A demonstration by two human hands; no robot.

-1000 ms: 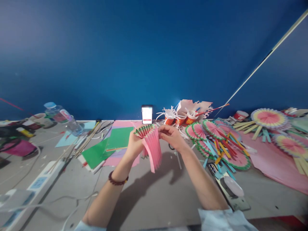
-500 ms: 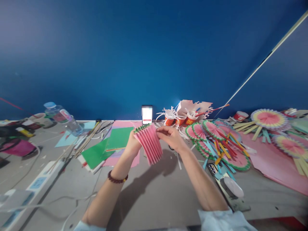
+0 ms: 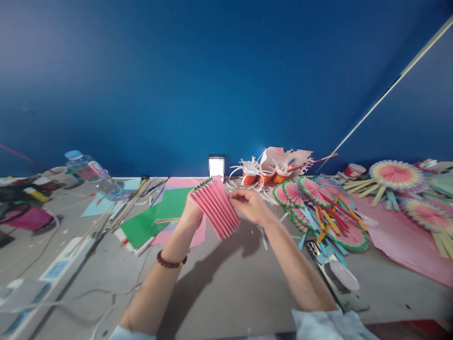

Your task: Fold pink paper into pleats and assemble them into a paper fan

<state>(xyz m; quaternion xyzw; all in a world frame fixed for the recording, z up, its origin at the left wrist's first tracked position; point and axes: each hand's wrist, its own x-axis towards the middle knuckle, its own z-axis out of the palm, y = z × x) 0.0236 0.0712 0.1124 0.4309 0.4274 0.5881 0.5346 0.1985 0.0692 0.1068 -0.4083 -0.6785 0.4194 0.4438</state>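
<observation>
A pleated pink paper (image 3: 216,210) with a green edge along its upper left side is held up above the grey table. My left hand (image 3: 195,211) grips it from the left, and its fingers are mostly hidden behind the folds. At the paper's right edge, the thumb and fingertips of my right hand (image 3: 247,203) are pinched together on the pleats. Finished-looking round paper fans (image 3: 314,191), pink with green rims, lie to the right of my right hand.
Green sheets (image 3: 173,204) lie left, near wooden sticks (image 3: 132,203) and a plastic bottle (image 3: 94,172). A lit phone (image 3: 216,168) leans on the blue wall beside red cups (image 3: 279,175). A power strip (image 3: 53,274) is front left; another phone (image 3: 332,274) lies right.
The pleated paper has spread a little wider and tilted to the left. My left hand has shifted slightly left with it, while my right hand stays nearly in place.
</observation>
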